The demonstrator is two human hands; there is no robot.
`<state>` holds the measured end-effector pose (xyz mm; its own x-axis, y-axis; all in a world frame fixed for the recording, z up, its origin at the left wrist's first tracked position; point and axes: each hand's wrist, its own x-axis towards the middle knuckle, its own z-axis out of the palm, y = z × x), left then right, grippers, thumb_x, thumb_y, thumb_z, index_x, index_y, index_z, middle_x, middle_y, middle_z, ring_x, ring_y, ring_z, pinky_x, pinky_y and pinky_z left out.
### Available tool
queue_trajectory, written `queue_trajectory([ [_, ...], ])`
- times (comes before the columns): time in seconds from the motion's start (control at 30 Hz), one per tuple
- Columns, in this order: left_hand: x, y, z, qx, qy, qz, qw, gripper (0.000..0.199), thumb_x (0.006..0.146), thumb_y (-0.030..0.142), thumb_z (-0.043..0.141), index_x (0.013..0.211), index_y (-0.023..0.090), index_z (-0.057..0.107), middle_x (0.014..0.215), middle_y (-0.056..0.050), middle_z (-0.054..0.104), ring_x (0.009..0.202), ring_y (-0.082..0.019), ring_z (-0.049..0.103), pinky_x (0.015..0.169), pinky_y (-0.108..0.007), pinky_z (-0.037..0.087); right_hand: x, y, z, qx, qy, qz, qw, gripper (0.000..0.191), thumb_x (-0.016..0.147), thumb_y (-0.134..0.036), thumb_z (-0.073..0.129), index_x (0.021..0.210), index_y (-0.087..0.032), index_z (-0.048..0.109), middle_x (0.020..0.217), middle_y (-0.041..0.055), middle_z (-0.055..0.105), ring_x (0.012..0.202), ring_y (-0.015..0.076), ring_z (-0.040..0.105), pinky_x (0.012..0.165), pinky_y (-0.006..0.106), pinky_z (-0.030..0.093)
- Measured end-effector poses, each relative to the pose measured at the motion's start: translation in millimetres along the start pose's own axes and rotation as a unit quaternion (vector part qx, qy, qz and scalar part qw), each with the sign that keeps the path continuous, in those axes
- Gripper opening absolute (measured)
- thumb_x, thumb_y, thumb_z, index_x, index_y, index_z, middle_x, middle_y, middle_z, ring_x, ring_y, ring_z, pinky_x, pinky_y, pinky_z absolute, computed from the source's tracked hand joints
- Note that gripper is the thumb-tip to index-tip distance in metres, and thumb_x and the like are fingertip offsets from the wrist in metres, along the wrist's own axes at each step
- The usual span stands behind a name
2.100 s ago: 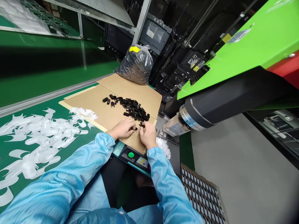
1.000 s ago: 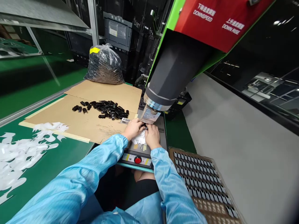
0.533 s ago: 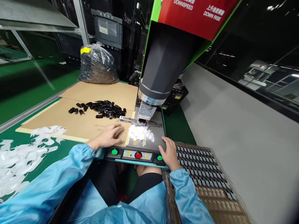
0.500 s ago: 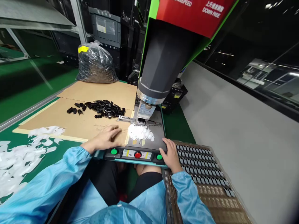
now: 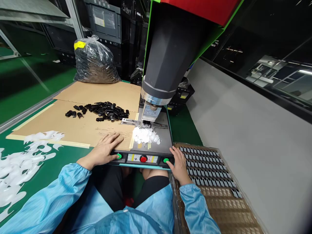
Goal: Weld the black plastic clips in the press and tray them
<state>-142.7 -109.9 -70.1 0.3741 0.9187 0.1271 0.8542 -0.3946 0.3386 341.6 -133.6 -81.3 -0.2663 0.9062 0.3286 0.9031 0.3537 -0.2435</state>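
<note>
My left hand lies with fingers stretched over the cardboard's front edge, its thumb on the left green button. At the panel's other end, my right hand has its thumb at the right green button and its fingers along the machine's side. Neither hand holds anything. Between the buttons sits a red button. Above the fixture, the press head's metal block comes down over a small black part. A heap of thin white pieces lies in front of it on the metal base.
Black plastic parts are piled on the cardboard. White film scraps spread over the green tabletop at left. A filled clear bag stands behind. A brown tray with rows of grey-black parts lies at right.
My left hand has moved down and left from above the cardboard, and its thumb now reaches the left green button. My right thumb has come onto the right green button. The view has shifted slightly.
</note>
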Motion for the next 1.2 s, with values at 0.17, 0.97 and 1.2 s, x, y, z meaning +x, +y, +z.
queue_trajectory([
  [0.17, 0.0, 3.5, 1.0, 0.000, 0.006, -0.003, 1.000, 0.091, 0.083, 0.050, 0.077, 0.165, 0.032, 0.043, 0.175, -0.011, 0.036, 0.162, -0.041, 0.030, 0.135, -0.062, 0.020, -0.1, -7.4, -1.6, -0.006, 0.001, 0.005, 1.000, 0.066, 0.101, -0.033, 0.057, 0.165, -0.031, 0.039, 0.167, 0.0094, 0.047, 0.158, 0.0368, 0.036, 0.124, 0.065, 0.038],
  [0.97, 100.8, 71.3, 34.7, -0.038, 0.033, -0.037, 0.998, 0.110, 0.089, 0.085, 0.053, 0.170, 0.015, 0.027, 0.175, -0.024, 0.028, 0.165, -0.043, 0.021, 0.134, -0.062, 0.014, 119.5, -85.8, 53.5, 0.008, -0.057, 0.049, 0.997, 0.080, 0.105, -0.051, 0.049, 0.170, -0.011, 0.026, 0.175, 0.0212, 0.030, 0.164, 0.0384, 0.025, 0.132, 0.062, 0.016],
  [1.2, 99.0, 96.4, 45.5, -0.008, 0.074, -0.054, 0.996, 0.092, 0.100, 0.071, 0.046, 0.168, 0.011, 0.033, 0.172, -0.027, 0.032, 0.162, -0.044, 0.028, 0.132, -0.064, 0.014, 120.1, -111.9, 62.9, 0.025, -0.051, 0.049, 0.997, 0.075, 0.108, -0.048, 0.043, 0.168, -0.005, 0.029, 0.174, 0.0228, 0.030, 0.165, 0.0383, 0.023, 0.134, 0.060, 0.016],
])
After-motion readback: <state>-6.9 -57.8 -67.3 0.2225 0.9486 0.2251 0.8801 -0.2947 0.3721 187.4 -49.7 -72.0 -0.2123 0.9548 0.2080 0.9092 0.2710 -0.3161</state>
